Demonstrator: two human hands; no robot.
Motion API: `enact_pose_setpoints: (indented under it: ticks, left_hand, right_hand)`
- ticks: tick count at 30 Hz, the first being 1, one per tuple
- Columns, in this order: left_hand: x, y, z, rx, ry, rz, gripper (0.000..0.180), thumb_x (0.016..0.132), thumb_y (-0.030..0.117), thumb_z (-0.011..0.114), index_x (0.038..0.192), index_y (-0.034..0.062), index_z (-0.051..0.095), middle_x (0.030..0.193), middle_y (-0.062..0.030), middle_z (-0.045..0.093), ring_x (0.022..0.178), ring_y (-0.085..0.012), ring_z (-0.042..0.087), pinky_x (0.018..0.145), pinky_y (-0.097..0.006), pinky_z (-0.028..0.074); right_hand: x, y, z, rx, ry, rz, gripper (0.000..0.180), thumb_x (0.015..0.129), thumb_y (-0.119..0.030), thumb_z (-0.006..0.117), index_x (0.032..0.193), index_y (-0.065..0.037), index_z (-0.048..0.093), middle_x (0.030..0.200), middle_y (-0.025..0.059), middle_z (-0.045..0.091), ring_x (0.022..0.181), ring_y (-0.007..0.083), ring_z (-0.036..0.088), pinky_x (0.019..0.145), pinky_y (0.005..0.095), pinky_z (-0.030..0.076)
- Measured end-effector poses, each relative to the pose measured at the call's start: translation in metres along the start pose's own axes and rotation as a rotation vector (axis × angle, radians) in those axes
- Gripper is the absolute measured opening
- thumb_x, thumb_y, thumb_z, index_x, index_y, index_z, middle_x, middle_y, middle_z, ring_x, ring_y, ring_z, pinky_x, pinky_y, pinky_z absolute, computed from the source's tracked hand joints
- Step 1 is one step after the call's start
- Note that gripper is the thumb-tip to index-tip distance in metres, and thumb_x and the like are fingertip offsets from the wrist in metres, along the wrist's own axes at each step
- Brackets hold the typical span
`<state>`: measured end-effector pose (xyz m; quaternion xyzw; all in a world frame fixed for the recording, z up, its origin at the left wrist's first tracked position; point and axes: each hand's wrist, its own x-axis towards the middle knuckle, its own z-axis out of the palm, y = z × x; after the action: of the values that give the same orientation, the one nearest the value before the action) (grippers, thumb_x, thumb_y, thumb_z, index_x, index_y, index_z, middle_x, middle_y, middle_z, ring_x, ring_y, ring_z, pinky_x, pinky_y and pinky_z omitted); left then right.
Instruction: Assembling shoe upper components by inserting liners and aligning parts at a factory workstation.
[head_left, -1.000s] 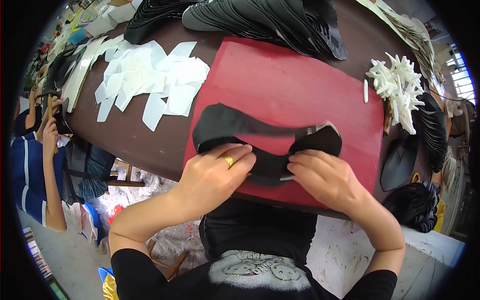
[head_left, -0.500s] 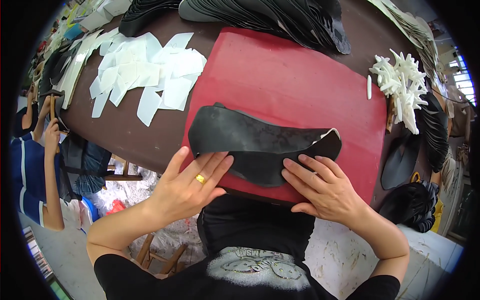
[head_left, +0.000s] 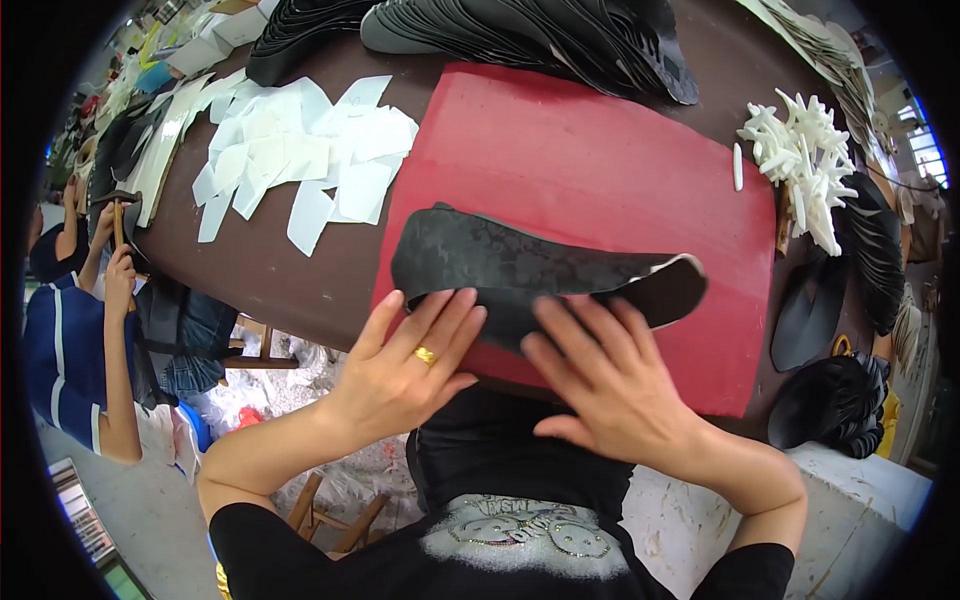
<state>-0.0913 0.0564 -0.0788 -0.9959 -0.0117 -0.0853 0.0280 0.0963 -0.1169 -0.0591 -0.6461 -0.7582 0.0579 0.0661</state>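
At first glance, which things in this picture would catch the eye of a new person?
First the big red mat in the middle of the brown table, with a curved black piece on its near edge. Both hands press on it, the left hand and the right hand. White cut pieces lie at the left.

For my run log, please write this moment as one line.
left hand: flat on curved black leather piece | right hand: flat on same piece | piece: lying on red mat | nearby: white cut shapes
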Motion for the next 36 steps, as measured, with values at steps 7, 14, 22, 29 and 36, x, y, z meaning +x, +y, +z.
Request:
enact_pose_setpoints:
  ticks: [7, 14, 22, 29, 36]
  left_hand:
    - [0.001, -0.004, -0.008, 0.101, -0.046, 0.045, 0.053, 0.087, 0.03, 0.063, 0.133, 0.0043, 0.057, 0.141, -0.0109, 0.054, 0.131, -0.0202, 0.051, 0.111, -0.043, 0.028]
    - [0.006, 0.0, 0.003, 0.001, 0.025, 0.126, 0.048, 0.086, 0.026, 0.062, 0.13, 0.0071, 0.059, 0.139, -0.0099, 0.056, 0.127, -0.0204, 0.054, 0.108, -0.05, 0.025]
    - [0.014, 0.008, 0.0, -0.022, 0.056, 0.131, 0.047, 0.084, 0.022, 0.065, 0.13, 0.0114, 0.06, 0.136, -0.0079, 0.059, 0.121, -0.0191, 0.059, 0.106, -0.045, 0.028]
    - [0.008, -0.017, -0.012, 0.386, 0.279, 0.227, 0.031, 0.079, 0.014, 0.07, 0.11, 0.0144, 0.068, 0.112, -0.0009, 0.066, 0.102, -0.0145, 0.065, 0.092, -0.038, 0.034]
    - [0.01, -0.024, 0.001, 0.222, 0.488, 0.346, 0.011, 0.077, 0.008, 0.071, 0.084, 0.0152, 0.07, 0.091, 0.0014, 0.063, 0.082, -0.0106, 0.067, 0.084, -0.035, 0.031]
  right_hand:
    - [-0.007, -0.006, 0.011, 0.223, -0.086, 0.017, 0.077, 0.092, -0.06, 0.046, 0.147, -0.007, 0.039, 0.158, 0.0149, 0.029, 0.147, 0.0278, 0.024, 0.116, 0.0463, 0.02]
    - [-0.055, 0.012, -0.001, 0.148, -0.088, 0.224, 0.075, 0.094, -0.057, 0.044, 0.145, -0.003, 0.041, 0.153, 0.0133, 0.039, 0.146, 0.0243, 0.029, 0.118, 0.053, 0.014]
    - [-0.03, -0.009, 0.008, 0.229, 0.018, 0.264, 0.078, 0.089, -0.052, 0.057, 0.146, -0.002, 0.039, 0.157, 0.0138, 0.032, 0.147, 0.0273, 0.026, 0.118, 0.0431, 0.019]
    - [-0.001, -0.005, -0.004, 0.312, 0.265, 0.158, 0.051, 0.085, -0.027, 0.068, 0.127, -0.001, 0.056, 0.14, 0.0127, 0.05, 0.119, 0.0273, 0.054, 0.095, 0.0358, 0.045]
    - [0.035, 0.006, 0.027, 0.534, 0.574, 0.142, 0.02, 0.076, -0.001, 0.072, 0.096, -0.003, 0.068, 0.107, 0.0065, 0.064, 0.079, 0.0216, 0.062, 0.065, 0.0289, 0.051]
